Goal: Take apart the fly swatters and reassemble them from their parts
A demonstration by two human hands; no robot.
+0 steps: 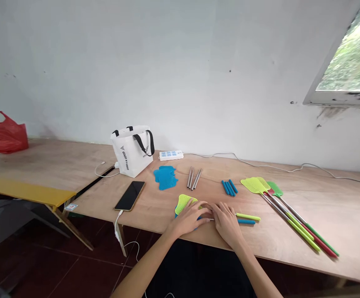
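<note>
My left hand (190, 218) is closed by the head end of a yellow-green fly swatter (184, 201), its fingers over the metal shaft. Beside it, my right hand (226, 221) curls over the shaft nearer the handle; the fingertips of both hands nearly meet and hide the middle. Under and in front of this swatter lies a blue fly swatter; its blue handle (246, 222) sticks out to the right, below the yellow-green handle (248, 216). Behind my hands are loose blue swatter heads (166, 178), several metal tubes (194, 179) and several blue handles (229, 188).
Several assembled swatters (291, 215) in yellow-green, red and green lie at the right. At left are a phone (130, 195) on a cable, a white bag (133, 153) and a power strip (171, 155). A red plastic bag (8, 134) sits on the adjoining table.
</note>
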